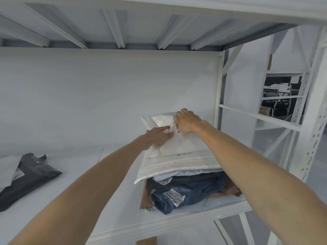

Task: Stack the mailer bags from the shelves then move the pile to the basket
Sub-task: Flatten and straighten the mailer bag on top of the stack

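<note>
In the head view we look into a bay of a white metal shelf (pixel 88 191), with the ribbed underside of the next level across the top of the frame. The pile of mailer bags (pixel 185 183) sits on the shelf board at centre right of the frame, near the rear upright (pixel 218 96). On top lies a white mailer bag (pixel 178 156) with a barcoded label (pixel 176 129) near its far end. Under it we see a pale blue bag (pixel 187 174), then dark blue bags (pixel 192 193) with white labels. A brown piece (pixel 143 197) shows at the pile's lower left edge; whether it is a mailer or cardboard we cannot tell.

Our left hand (pixel 157 137) lies flat on the white mailer bag, fingers straight and pointing at the label, grasping nothing. Our right hand (pixel 187 122) is at the far end of the same bag, fingers curled down beside the label, holding it there.

At the lower left of the frame, well apart from the pile, a black mailer bag (pixel 31 177) lies on the same board, touching a pale grey bag (pixel 8 167) at the frame's left edge
</note>
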